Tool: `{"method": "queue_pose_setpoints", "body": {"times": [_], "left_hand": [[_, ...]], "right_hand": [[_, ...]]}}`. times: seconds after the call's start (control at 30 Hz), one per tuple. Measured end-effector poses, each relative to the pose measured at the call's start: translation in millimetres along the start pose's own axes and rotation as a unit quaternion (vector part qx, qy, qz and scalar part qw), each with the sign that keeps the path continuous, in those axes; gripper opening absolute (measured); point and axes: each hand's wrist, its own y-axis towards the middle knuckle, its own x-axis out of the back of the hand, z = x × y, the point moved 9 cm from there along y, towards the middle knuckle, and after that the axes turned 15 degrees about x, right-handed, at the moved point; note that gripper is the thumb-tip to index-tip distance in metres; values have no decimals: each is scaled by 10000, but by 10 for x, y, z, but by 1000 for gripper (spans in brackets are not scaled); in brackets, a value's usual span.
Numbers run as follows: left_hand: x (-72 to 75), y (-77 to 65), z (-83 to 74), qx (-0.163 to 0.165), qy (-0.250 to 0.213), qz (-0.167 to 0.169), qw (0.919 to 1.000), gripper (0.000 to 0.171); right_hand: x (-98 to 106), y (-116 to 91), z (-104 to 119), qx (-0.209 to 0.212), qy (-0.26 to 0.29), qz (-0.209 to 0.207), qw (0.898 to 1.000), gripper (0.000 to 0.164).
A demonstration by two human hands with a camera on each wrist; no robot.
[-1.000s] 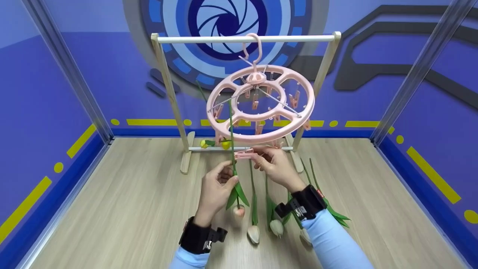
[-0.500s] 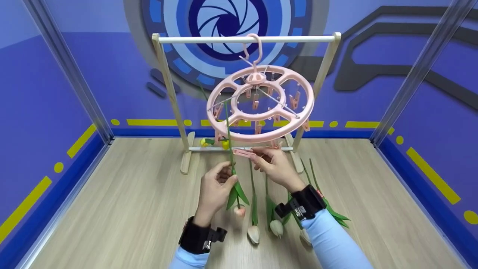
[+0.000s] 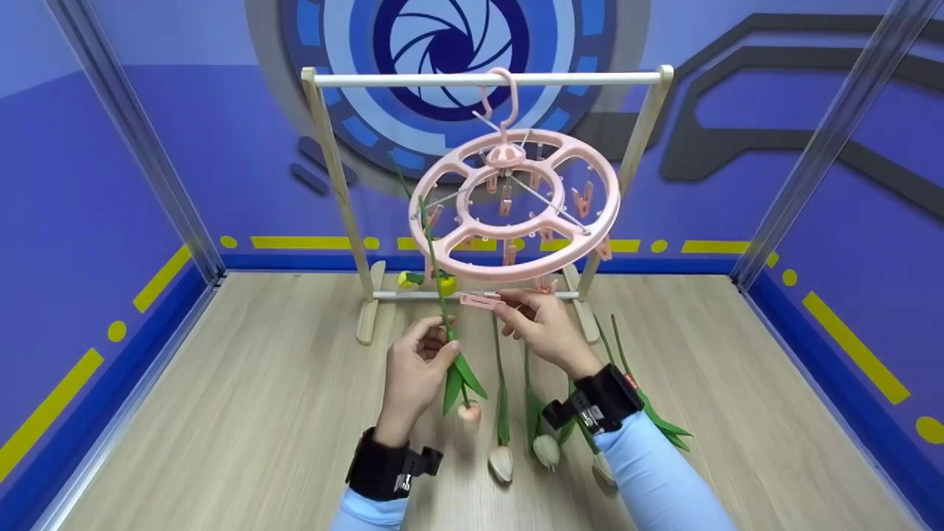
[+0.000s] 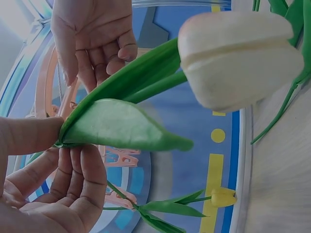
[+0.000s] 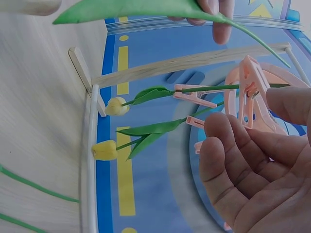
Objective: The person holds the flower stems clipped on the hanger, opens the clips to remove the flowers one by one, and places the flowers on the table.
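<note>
My left hand (image 3: 417, 369) pinches the green stem of a pale pinkish-white tulip (image 3: 469, 413) between thumb and fingers. The tulip hangs bloom down, its stem (image 3: 435, 265) rising past the near-left rim of the pink round clip hanger (image 3: 509, 271). In the left wrist view its bloom (image 4: 238, 58) and leaves fill the foreground. My right hand (image 3: 546, 332) pinches a pink clip (image 3: 479, 301) below the hanger's near rim; the right wrist view shows that clip (image 5: 252, 87) between thumb and fingers. Clip and stem are apart.
The hanger hooks over the top bar (image 3: 413, 78) of a wooden rack. Two yellow tulips (image 5: 104, 150) hang bloom down on its left side, held by clips. Several white tulips (image 3: 501, 464) lie on the table (image 3: 258, 413) in front and to the right, partly under my right arm.
My left hand has shifted slightly left with the tulip, and the stem's upper end leans further left, away from the clip. My right hand keeps its place; the clip has turned slightly.
</note>
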Motion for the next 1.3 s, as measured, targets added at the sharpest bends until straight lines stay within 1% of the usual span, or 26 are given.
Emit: {"method": "queue_pose_setpoints", "body": {"times": [0.17, 0.33, 0.57, 0.77, 0.93, 1.07, 1.3], "left_hand": [[32, 3, -8, 10, -3, -16, 10000, 29], [80, 13, -12, 17, 43, -63, 10000, 29], [176, 40, 3, 86, -46, -148, 9998, 28], [243, 52, 8, 168, -77, -201, 9996, 28], [277, 74, 43, 300, -61, -199, 9993, 30], [311, 86, 65, 350, -53, -241, 9991, 31], [374, 103, 126, 532, -18, -329, 9980, 32]], "right_hand": [[12, 6, -7, 1, -9, -46, 10000, 32], [12, -2, -16, 13, 18, -5, 10000, 32], [21, -21, -6, -56, 56, 3, 10000, 32], [28, -23, 35, 31, -2, 26, 10000, 29], [39, -36, 60, 178, -188, 94, 9996, 26], [48, -66, 51, 214, -263, 123, 9994, 25], [46, -184, -3, 172, 74, 24, 9998, 29]]}}
